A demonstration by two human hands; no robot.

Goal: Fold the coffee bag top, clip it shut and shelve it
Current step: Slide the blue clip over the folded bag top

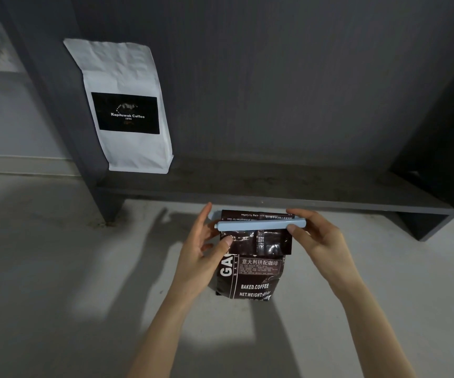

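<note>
A dark brown coffee bag (253, 274) with white lettering stands on the pale floor in front of the shelf. Its top is folded over toward me. A long light blue clip (258, 224) lies across the fold. My left hand (206, 249) holds the bag's left side, thumb on the folded flap and fingers at the clip's left end. My right hand (321, 241) pinches the clip's right end between thumb and fingers.
A dark grey low shelf (275, 186) runs behind the bag, with upright side panels at left and right. A white coffee bag (127, 105) with a black label leans at the shelf's left end. Pale floor (43, 268) lies all around.
</note>
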